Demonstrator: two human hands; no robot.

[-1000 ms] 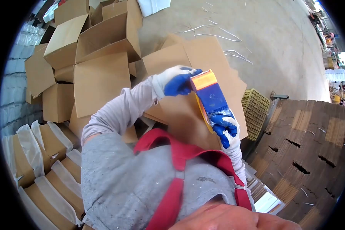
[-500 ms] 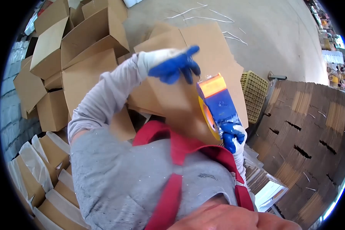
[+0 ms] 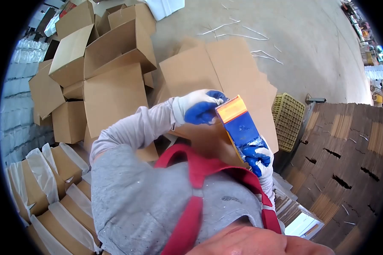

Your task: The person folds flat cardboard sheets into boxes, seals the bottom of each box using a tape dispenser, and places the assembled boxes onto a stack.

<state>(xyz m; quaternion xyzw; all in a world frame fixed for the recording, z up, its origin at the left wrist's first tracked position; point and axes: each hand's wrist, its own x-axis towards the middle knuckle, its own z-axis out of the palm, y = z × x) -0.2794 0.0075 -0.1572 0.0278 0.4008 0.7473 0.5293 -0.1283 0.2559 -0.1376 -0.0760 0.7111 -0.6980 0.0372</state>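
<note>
My right hand [image 3: 258, 159], in a blue-coated white work glove, is wrapped round the lower end of a blue and orange tape dispenser [image 3: 241, 128]. The yellow edge of a tape roll shows along its left side. My left hand [image 3: 202, 108], gloved alike, is closed with curled fingers against the dispenser's orange front end; whatever its fingertips pinch is hidden. Beneath both hands lie flattened cardboard sheets [image 3: 232, 63], stacked a little askew.
Open cardboard boxes [image 3: 110, 55] are piled at the left, above lined boxes [image 3: 57, 170]. A yellow plastic crate [image 3: 287, 123] stands right of the sheets, near a large stack of flat cartons [image 3: 342, 157]. White straps [image 3: 242, 35] lie on the floor ahead.
My left hand has moved right and down to the dispenser's front end, its spread fingers curling closed. The dispenser stays in my right hand, slightly lower in view. The camera view has shifted.
</note>
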